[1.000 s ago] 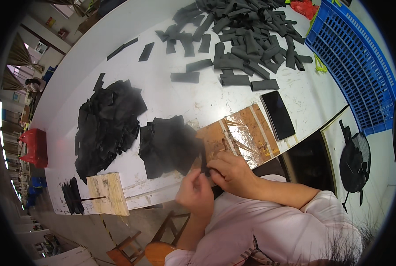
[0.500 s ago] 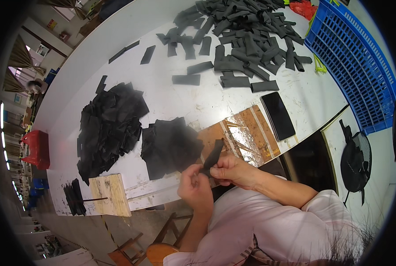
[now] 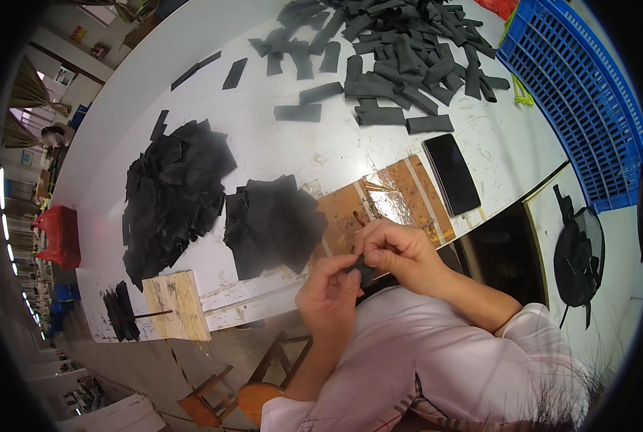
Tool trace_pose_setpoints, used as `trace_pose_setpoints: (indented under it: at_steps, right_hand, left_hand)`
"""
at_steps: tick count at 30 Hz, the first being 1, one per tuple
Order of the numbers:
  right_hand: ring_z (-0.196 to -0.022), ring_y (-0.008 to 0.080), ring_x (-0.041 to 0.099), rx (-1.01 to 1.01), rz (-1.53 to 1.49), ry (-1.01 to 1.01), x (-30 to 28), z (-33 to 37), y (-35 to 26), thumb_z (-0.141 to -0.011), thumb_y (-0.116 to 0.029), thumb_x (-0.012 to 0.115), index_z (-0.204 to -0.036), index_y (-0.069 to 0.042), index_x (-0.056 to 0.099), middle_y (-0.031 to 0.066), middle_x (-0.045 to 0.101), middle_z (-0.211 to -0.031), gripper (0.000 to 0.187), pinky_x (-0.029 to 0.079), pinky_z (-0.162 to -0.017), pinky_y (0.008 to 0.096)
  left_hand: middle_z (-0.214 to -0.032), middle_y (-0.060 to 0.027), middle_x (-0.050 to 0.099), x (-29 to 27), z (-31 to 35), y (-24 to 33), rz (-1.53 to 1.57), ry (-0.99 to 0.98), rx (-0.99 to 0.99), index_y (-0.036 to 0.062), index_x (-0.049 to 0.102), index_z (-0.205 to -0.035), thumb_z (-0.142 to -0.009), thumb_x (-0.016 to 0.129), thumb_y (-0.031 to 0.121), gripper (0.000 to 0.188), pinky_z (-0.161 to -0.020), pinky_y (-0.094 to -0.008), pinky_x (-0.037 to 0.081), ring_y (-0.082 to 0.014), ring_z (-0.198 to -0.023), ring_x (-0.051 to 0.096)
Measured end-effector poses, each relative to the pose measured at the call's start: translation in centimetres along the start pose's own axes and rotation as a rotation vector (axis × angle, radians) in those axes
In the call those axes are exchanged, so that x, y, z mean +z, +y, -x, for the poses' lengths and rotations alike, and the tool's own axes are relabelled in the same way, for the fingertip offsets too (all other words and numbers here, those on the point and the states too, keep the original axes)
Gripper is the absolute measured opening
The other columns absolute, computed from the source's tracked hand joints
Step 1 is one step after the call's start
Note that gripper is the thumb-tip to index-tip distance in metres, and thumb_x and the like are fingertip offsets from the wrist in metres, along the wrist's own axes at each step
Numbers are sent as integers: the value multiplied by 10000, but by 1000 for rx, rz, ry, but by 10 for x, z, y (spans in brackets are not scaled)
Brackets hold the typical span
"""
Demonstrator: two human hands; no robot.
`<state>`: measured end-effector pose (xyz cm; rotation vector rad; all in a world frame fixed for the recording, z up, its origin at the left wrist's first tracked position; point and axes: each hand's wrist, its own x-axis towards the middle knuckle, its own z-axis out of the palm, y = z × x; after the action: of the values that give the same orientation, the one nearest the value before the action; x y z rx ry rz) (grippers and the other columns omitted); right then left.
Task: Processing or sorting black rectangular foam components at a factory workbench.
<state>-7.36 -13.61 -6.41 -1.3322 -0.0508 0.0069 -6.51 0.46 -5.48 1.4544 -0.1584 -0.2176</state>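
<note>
Both hands meet at the near edge of the table over a small piece of black fabric (image 3: 365,271). My left hand (image 3: 330,291) pinches its left side between thumb and fingers. On the other side, my right hand (image 3: 402,258) grips it with bent fingers, hiding part of the piece. Just beyond my right hand, a short brown peg (image 3: 358,218) shows above a brown board (image 3: 401,198) with tape strips and a shiny film. A stack of flat black fabric pieces (image 3: 271,227) lies left of the board, with a larger heap of black pieces (image 3: 177,191) farther left.
Many dark fabric tubes (image 3: 401,65) are piled at the back. A phone (image 3: 452,175) rests right of the board. A blue plastic basket (image 3: 581,93) and a black mesh holder (image 3: 579,259) stand right. At left are a wooden block (image 3: 176,306) with a rod and a red bag (image 3: 59,237).
The black piece, upright above my hands before, is now lower and mostly covered by my fingers. My right hand has moved up and slightly right; my left has shifted right.
</note>
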Motion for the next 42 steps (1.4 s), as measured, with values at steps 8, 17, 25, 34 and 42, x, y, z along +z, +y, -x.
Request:
trace_pose_setpoints:
  at_steps: [8, 17, 25, 34, 42]
  right_hand:
    - [-631, 158, 475, -286, 567, 37, 1, -20, -59, -777, -88, 566, -764, -15, 509, 67, 524, -777, 93, 380, -551, 237]
    - [-547, 35, 388, 420, -288, -265, -31, -57, -35, -852, -200, 522, -766, -46, 517, -30, 460, -651, 176, 313, -456, 161]
    - [-480, 45, 375, 372, -206, -182, -36, -67, -20, -843, -208, 534, -707, -50, 527, -27, 443, -578, 209, 301, -432, 168]
    - [-446, 47, 343, 432, -307, -158, -35, -52, 3, -846, -241, 528, -648, -47, 502, -23, 420, -538, 279, 260, -396, 183]
    - [-443, 47, 339, 267, -78, -297, -27, -71, -22, -843, -267, 532, -639, -55, 490, -41, 411, -528, 297, 260, -401, 187]
  left_hand:
    - [-912, -103, 520, 12, -20, 37, 189, 45, -22, 15, 487, -908, -812, 494, -31, 106, -393, -140, 325, -34, -570, 468]
    - [-755, -121, 523, -4, -65, 23, 1520, -279, -641, -38, 447, -1017, -816, 341, 16, 234, -283, -162, 203, -25, -286, 289]
    - [-569, -31, 494, -2, -81, 14, 1389, -66, -732, -25, 503, -1014, -840, 343, 13, 239, -293, -162, 191, -15, -308, 262]
    - [-829, -170, 590, -4, -67, -25, 1455, -91, -629, -119, 464, -985, -804, 350, 8, 249, -279, -166, 208, -27, -296, 274]
    - [-735, -70, 523, -9, -69, -11, 1779, -287, -604, -42, 452, -1092, -837, 346, 60, 295, -280, -171, 223, -50, -362, 320]
